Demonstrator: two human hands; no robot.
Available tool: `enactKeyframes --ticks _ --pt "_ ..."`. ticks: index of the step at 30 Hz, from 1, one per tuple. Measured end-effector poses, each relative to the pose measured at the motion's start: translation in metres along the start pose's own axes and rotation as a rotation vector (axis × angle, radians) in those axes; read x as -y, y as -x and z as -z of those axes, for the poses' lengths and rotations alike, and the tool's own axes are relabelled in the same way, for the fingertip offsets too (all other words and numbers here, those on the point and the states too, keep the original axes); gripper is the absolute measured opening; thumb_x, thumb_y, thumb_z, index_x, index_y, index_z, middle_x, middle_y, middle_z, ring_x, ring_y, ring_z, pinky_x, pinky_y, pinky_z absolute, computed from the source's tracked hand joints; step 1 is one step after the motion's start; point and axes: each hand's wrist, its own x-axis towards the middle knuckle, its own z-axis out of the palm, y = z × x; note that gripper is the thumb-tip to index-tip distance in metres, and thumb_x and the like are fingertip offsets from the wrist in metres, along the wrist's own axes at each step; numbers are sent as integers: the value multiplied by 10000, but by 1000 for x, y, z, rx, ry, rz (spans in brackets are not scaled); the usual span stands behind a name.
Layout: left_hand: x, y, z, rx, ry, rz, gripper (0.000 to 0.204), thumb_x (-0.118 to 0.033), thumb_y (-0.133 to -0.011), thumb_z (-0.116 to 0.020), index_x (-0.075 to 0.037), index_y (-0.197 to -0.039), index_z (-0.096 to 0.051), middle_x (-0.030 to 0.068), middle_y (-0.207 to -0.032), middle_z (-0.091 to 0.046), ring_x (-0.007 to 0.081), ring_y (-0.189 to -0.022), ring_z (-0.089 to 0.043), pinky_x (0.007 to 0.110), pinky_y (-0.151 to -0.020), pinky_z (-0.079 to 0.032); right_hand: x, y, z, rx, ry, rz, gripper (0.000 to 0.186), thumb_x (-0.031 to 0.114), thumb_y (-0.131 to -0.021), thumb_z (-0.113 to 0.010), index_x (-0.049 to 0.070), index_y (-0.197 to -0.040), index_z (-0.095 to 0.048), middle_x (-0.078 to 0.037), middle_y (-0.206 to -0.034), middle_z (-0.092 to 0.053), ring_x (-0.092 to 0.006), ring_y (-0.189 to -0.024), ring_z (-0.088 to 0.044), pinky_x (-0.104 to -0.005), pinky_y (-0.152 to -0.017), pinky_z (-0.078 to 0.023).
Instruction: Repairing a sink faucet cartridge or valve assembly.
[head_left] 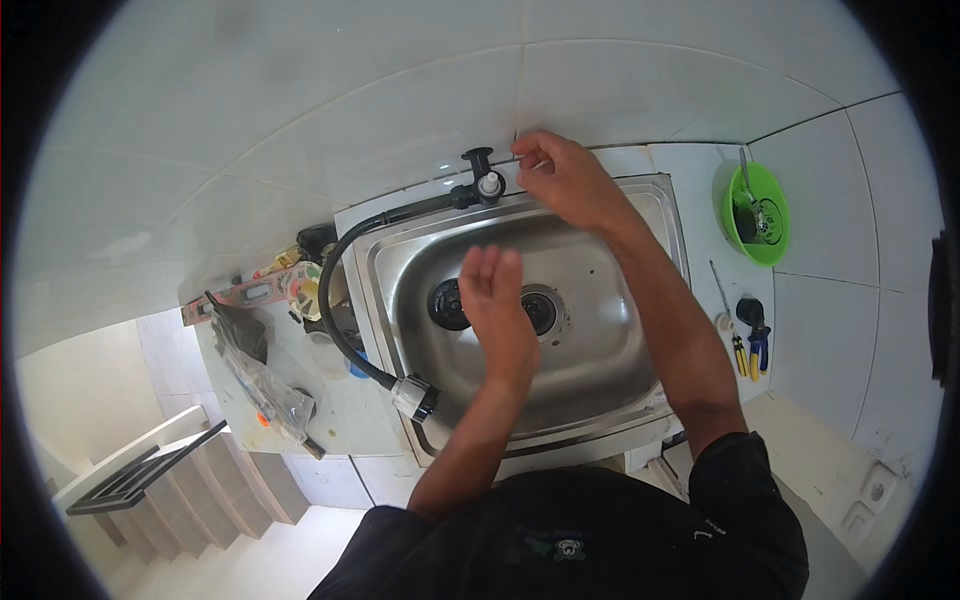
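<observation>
The stainless steel sink (pixel 620 300) lies below my hands. Over its basin is my left hand (pixel 492 300), fingers bent and blurred; nothing can be made out in it. My right hand (pixel 565 180) is by the tiled wall, just right of the black tap (pixel 480 160), with its fingers curled in; whatever they may pinch is too small to tell. A white fitting (pixel 490 184) sticks up from the tap's body. From the tap a black flexible hose (pixel 342 250) arcs left and down to a silver and black spray head (pixel 413 398) at the sink's left rim.
A black round part (pixel 449 304) lies in the basin beside the drain (pixel 542 311). On the right counter are a green bowl (pixel 781 220), a screwdriver (pixel 738 345) and pliers (pixel 758 352). The left counter holds a spirit level (pixel 245 293) and a clear plastic bag (pixel 275 390). Stairs (pixel 200 490) descend at lower left.
</observation>
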Motion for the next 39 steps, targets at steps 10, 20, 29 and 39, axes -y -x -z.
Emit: enactKeyframes --ticks 10,20,29,39 --pt "-8 -79 -11 141 189 46 485 -471 -891 -626 -18 -1056 -580 55 -984 -565 161 -926 -507 316 -888 -401 1 -4 -37 295 -706 -455 494 542 -856 -605 60 -965 -617 -41 -839 -576 -115 -716 -565 -271 -712 -488" --pt "-3 -92 -26 247 89 -4 389 -402 -804 -754 -76 -964 -614 18 -843 -572 125 -773 -517 277 -684 -419 -20 -8 -67 109 -748 -375 452 452 -845 -609 2 -890 -608 -58 -784 -576 -121 -652 -515 -267 -553 -405" --pt "-15 -88 -37 121 107 35 335 -327 -833 -733 -38 -949 -611 31 -917 -606 133 -864 -578 299 -746 -484 -22 -7 -83 -33 -787 -276 410 390 -872 -569 -18 -903 -599 -76 -812 -595 -143 -705 -539 -299 -611 -449" --pt "13 -100 -1 362 482 138 342 -331 -958 -521 -46 -1146 -518 91 -1066 -634 222 -1002 -617 395 -875 -499 -3 11 -29 -128 -253 -52 363 344 -867 -643 45 -1071 -630 -28 -870 -613 -97 -657 -540 -285 -595 -455"
